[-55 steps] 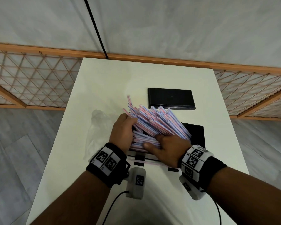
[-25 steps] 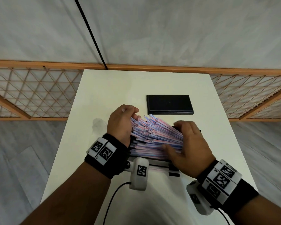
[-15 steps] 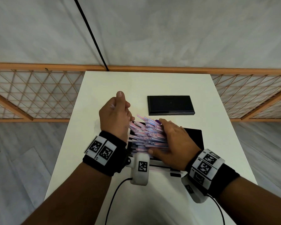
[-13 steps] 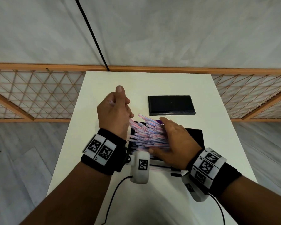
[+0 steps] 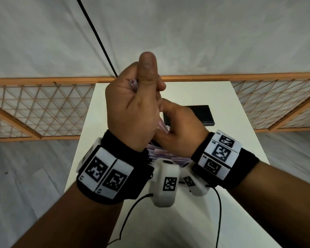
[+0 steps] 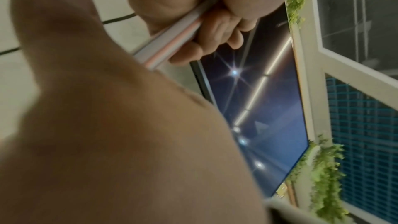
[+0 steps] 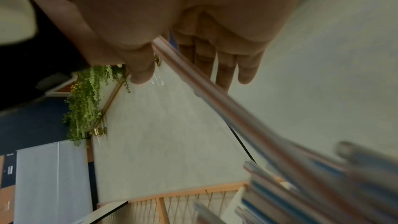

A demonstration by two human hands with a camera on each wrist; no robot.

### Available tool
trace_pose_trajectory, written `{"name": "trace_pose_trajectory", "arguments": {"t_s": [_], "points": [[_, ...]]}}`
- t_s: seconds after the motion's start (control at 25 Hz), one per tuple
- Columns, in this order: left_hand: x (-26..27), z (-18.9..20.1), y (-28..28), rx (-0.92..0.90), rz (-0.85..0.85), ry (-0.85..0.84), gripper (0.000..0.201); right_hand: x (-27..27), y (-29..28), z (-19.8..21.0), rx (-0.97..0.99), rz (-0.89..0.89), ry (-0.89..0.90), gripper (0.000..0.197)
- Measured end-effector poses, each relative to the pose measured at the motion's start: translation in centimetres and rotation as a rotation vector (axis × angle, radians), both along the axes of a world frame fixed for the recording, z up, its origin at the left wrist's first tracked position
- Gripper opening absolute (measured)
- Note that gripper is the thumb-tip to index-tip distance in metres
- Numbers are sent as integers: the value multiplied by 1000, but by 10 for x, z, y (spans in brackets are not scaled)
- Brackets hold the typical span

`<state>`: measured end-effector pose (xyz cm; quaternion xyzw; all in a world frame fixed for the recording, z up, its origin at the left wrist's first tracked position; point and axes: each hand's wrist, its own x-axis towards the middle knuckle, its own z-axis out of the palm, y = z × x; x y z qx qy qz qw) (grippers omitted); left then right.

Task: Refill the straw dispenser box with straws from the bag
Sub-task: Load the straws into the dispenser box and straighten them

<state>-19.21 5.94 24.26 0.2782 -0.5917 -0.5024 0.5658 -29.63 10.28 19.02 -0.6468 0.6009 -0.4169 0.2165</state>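
Head view shows the left hand (image 5: 132, 108) raised high in front of the person, thumb up, fingers curled tight round a few straws (image 5: 133, 85). Their ends peek out by the thumb. The right hand (image 5: 179, 129) sits just behind and below it, fingers bent toward the same straws. From the right wrist view its thumb and fingers look to pinch those straws, which run long and slanted down toward the pile.

The big pile of straws (image 5: 166, 155) lies right under both wrists, low on the white tabletop (image 5: 240, 176). I think they rest in the dispenser box, but the hands hide the box itself, so I cannot say for sure. The straws in the pile lie flat, pointing left to right. The held ones point up and down, so they need to be turned flat to match before they go in. Both hands are about as near to the pile; the right one is a bit lower.

A flat black lid (image 5: 202, 115) lies farther back on the tabletop. I cannot see the bag.

No words or brand can be read. The wrist bands (image 5: 106, 173) only show black and white square codes
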Motion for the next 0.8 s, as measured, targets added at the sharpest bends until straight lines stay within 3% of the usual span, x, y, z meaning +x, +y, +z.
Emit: {"name": "trace_pose_trajectory", "arguments": {"t_s": [0.08,0.28,0.36,0.52,0.68,0.8], "points": [[-2,11,5,8,-38,46,48,3,-3,6,-43,-34,-35,15],[0,26,9,62,-46,196,40,-3,0,16,-159,-129,14,31],[7,29,5,-9,14,208,31,-7,3,17,-147,-166,63,40],[12,29,1,-214,27,42,35,-8,9,17,-104,-135,101,49],[7,15,11,-240,21,-220,51,-7,13,16,-36,-104,118,41],[11,1,4,-332,27,-269,50,-13,17,6,1,-122,145,45]]}}
